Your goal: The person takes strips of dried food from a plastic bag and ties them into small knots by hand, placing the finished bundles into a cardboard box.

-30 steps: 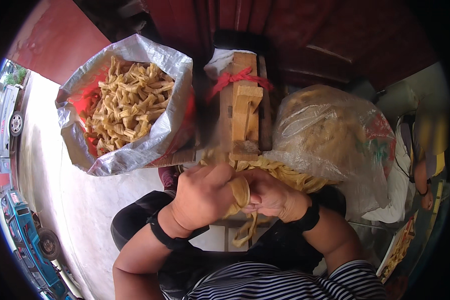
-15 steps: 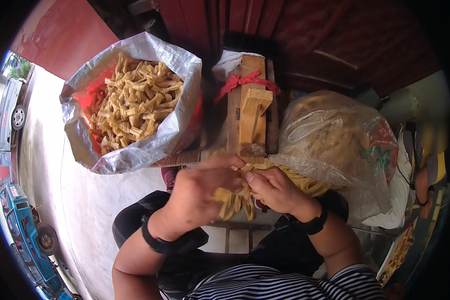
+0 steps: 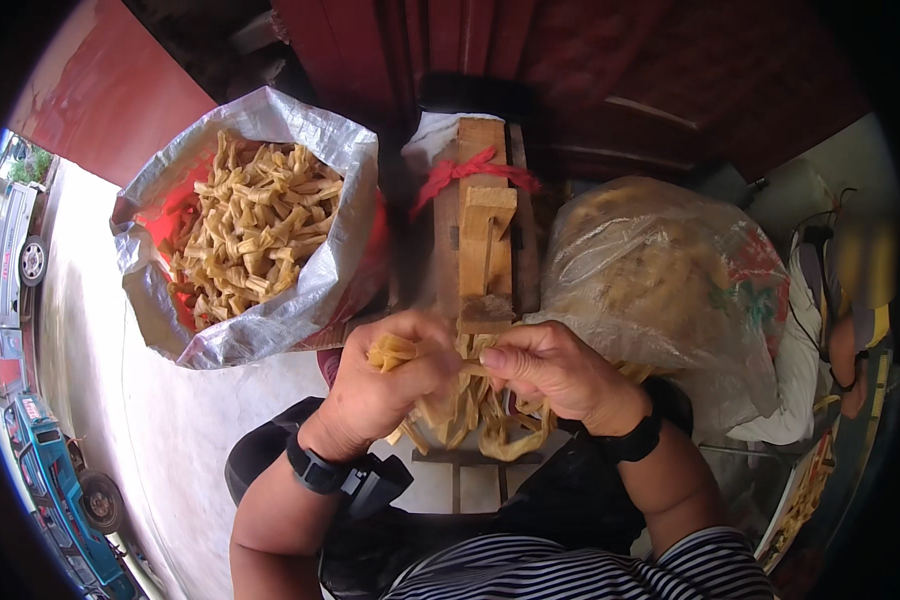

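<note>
My left hand [image 3: 385, 385] is closed, with a bunched tan knot [image 3: 392, 351] showing out of the top of its fist. A short stretch of tan strip [image 3: 473, 369] runs across to my right hand [image 3: 570, 375], whose thumb and finger pinch it. Some fingers of the left hand are blurred. Below and behind the hands hang loose tan strips [image 3: 515, 437], in front of an upright wooden stand [image 3: 485, 255] with a red cloth [image 3: 475, 170] tied round it. What the strips are made of I cannot tell.
At left stands a silver-lined sack [image 3: 345, 150] full of knotted tan pieces [image 3: 255, 220]. A clear plastic bag [image 3: 660, 260] bulges at right. Another person's arm [image 3: 845, 350] shows at far right, near a tray [image 3: 800, 505] of tan pieces. Vehicles [image 3: 55, 480] stand at far left.
My left hand has turned and closed, and a tan knot now shows in it. The hands have drawn apart slightly with a strip between them. The view has shifted a little.
</note>
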`<action>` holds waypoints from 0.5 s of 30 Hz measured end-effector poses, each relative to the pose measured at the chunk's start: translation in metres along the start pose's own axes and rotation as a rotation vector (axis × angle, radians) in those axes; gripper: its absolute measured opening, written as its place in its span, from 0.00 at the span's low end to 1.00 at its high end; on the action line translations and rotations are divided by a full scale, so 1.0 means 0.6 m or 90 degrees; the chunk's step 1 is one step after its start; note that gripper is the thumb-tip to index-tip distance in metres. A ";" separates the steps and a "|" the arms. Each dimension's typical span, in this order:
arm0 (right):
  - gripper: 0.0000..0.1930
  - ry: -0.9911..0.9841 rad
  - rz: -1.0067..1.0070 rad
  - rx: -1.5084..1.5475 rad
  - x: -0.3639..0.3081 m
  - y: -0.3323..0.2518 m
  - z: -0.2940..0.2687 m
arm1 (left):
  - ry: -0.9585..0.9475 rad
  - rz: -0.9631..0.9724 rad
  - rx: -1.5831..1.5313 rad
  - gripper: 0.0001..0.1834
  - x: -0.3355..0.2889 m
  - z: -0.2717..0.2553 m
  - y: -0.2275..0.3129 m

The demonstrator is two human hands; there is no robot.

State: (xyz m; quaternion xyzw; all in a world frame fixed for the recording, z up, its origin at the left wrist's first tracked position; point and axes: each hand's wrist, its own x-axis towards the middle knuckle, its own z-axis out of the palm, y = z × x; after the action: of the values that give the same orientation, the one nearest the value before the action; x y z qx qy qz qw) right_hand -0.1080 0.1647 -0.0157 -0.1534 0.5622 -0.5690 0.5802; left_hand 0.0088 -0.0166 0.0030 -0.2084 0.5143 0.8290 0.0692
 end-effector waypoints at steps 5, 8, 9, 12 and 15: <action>0.14 0.284 -0.306 -0.231 0.022 0.000 -0.040 | 0.118 0.132 0.162 0.07 0.064 0.019 -0.002; 0.14 0.443 -0.262 -0.491 0.054 -0.002 -0.060 | 0.164 0.129 0.218 0.10 0.115 0.007 -0.035; 0.14 0.498 -0.233 -0.628 0.075 0.013 -0.072 | 0.183 0.129 0.235 0.10 0.127 -0.011 -0.058; 0.12 0.455 -0.381 -0.547 0.105 0.060 -0.100 | 0.225 0.138 0.248 0.10 0.152 -0.044 -0.087; 0.09 0.412 -0.465 -0.529 0.081 0.049 -0.071 | 0.193 0.210 0.250 0.14 0.105 -0.013 -0.042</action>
State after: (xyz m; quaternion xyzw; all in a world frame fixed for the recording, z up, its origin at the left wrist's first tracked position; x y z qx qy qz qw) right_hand -0.1425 0.1527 -0.0764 -0.3676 0.7941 -0.4823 0.0416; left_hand -0.0376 -0.0181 -0.0468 -0.2259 0.6964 0.6731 -0.1047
